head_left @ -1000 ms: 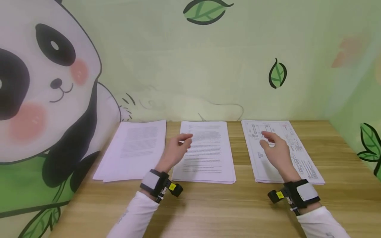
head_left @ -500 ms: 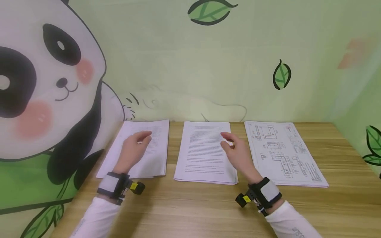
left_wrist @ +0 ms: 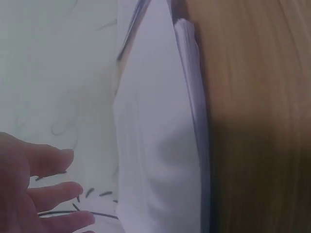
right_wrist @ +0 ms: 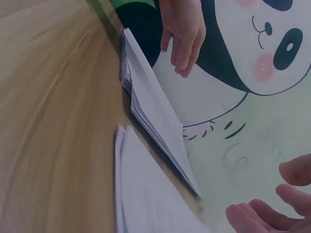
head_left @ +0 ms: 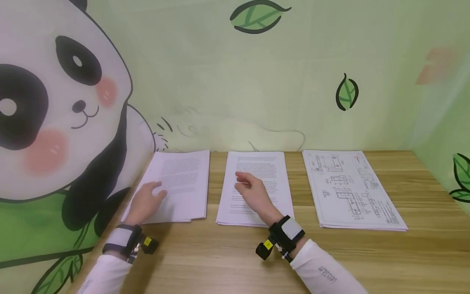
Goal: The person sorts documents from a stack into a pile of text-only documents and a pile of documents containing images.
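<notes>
My left hand (head_left: 147, 202) hovers over the left paper stack (head_left: 183, 200), its thumb and fingers apart and nothing between them. That stack carries printed text, and its sheets are slightly fanned at the near edge. In the left wrist view the fingers (left_wrist: 56, 199) show apart from the paper. Over the middle stack of text pages (head_left: 227, 212) is my right hand (head_left: 255, 194), fingers loosely bent and holding nothing. The right wrist view shows its fingertips (right_wrist: 243, 218) above the stacks. To the right lies a third stack with technical drawings (head_left: 356, 192), no hand near it.
All three stacks lie in a row on a wooden table (head_left: 220, 261), near its back edge. A green wall covering (head_left: 312, 73) with leaves rises behind. A large printed panda (head_left: 73, 106) fills the left side. Each wrist wears a strapped camera (head_left: 264, 249).
Both hands have moved left: the left from beside the middle stack to the left stack, the right from the drawings to the middle stack. The paper stacks have stayed in place.
</notes>
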`<state>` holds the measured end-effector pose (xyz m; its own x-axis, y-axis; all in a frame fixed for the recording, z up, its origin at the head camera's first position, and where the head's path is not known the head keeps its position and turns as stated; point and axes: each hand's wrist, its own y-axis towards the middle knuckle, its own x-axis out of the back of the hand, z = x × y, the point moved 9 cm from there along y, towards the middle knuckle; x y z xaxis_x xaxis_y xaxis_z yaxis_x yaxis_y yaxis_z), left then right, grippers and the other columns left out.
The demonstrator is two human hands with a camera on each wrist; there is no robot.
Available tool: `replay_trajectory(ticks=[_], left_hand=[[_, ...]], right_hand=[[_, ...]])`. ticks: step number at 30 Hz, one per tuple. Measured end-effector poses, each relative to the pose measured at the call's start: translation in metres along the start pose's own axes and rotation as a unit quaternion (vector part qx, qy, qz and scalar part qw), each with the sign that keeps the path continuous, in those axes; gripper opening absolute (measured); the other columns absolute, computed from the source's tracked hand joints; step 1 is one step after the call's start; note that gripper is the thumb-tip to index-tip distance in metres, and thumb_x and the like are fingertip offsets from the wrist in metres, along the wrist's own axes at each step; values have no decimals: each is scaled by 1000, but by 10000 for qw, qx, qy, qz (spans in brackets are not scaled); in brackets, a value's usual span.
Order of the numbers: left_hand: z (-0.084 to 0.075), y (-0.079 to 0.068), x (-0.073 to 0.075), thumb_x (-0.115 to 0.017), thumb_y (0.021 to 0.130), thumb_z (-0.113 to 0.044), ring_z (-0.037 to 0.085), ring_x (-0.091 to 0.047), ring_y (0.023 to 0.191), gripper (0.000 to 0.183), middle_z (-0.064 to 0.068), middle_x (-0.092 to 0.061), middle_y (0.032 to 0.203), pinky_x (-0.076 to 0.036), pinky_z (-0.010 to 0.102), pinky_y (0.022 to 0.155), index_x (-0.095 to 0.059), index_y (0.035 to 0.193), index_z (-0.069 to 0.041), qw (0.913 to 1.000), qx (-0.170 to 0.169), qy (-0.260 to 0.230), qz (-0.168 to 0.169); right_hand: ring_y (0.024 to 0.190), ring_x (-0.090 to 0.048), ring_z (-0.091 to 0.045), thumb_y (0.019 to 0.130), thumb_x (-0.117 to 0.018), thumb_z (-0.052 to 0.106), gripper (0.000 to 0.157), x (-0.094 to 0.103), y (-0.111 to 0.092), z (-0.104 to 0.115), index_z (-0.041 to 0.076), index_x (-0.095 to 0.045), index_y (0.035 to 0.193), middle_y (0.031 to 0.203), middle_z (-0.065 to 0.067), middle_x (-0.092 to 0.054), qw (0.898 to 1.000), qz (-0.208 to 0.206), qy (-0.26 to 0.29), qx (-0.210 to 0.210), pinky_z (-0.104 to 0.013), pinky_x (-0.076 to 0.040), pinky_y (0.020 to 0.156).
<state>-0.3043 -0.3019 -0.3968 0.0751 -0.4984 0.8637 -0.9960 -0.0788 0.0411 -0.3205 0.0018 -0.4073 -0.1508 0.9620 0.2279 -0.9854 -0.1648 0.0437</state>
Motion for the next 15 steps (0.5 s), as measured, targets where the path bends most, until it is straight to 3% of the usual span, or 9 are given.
replay_trajectory(ticks=[5, 9, 12, 15], left_hand=[[32, 0, -10, -46, 95, -26, 54, -20, 133, 62, 39, -22, 145, -19, 65, 108, -28, 140, 13, 9965, 588, -81, 593], [53, 3, -20, -47, 94, -26, 55, -19, 132, 66, 41, -19, 145, -19, 66, 108, -24, 140, 14, 9936, 804, -69, 796], [61, 3, -26, -47, 93, -26, 55, -26, 128, 66, 41, -22, 142, -24, 66, 105, -24, 140, 15, 9924, 847, -62, 895], [63, 3, -30, -49, 90, -23, 49, -47, 105, 56, 38, -43, 123, -43, 60, 85, -38, 129, 15, 9935, 732, 72, 873]], right_hand=[[111, -59, -29, 91, -55, 18, 50, -41, 3, -14, 15, -44, 139, 133, -19, -53, 9963, 475, 444, -556, -44, -51, 94], [113, -57, -32, 89, -55, 14, 55, -68, 2, -15, 9, -39, 141, 132, -24, -52, 9932, 719, 578, -710, -44, -52, 92], [113, -56, -34, 88, -56, 12, 58, -84, 2, -19, 5, -36, 142, 133, -27, -50, 9896, 858, 783, -845, -45, -50, 92], [113, -55, -34, 89, -56, 12, 59, -97, 5, -28, 5, -34, 143, 134, -27, -49, 9838, 944, 1133, -1016, -45, -50, 94]])
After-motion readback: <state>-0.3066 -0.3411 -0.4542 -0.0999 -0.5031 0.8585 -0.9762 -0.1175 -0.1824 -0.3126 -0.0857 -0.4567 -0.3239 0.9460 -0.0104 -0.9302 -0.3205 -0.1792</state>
